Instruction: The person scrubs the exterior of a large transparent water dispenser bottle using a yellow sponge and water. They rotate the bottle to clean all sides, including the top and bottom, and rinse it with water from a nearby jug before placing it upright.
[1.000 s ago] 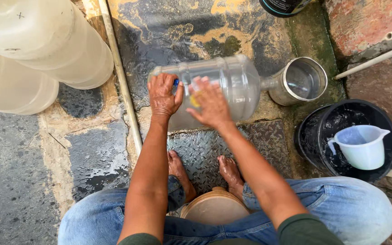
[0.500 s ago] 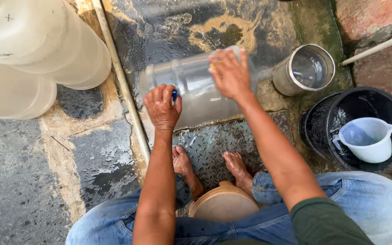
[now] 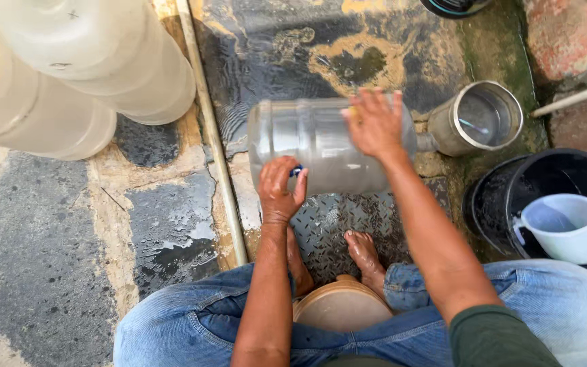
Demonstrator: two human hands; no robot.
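Observation:
A large clear plastic water jug [image 3: 321, 146] lies on its side on the wet stone floor, its neck pointing right toward a metal pot [image 3: 478, 119]. My left hand [image 3: 278, 190] presses against the jug's near side and grips a small blue thing, only partly visible. My right hand [image 3: 375, 122] lies flat on top of the jug near its shoulder, fingers spread. My bare feet rest on a patterned metal plate [image 3: 348, 217] just below the jug.
Several more clear jugs [image 3: 69, 68] are stacked at the upper left. A thin pipe [image 3: 212, 136] runs along the floor left of the jug. A black bucket [image 3: 504, 204] at the right holds a white plastic measuring jug [image 3: 565, 228]. A tan stool [image 3: 341, 306] sits between my knees.
The jug has shifted left and rolled. My right hand moved up and right along its top toward the neck; my left hand dropped down to the near side.

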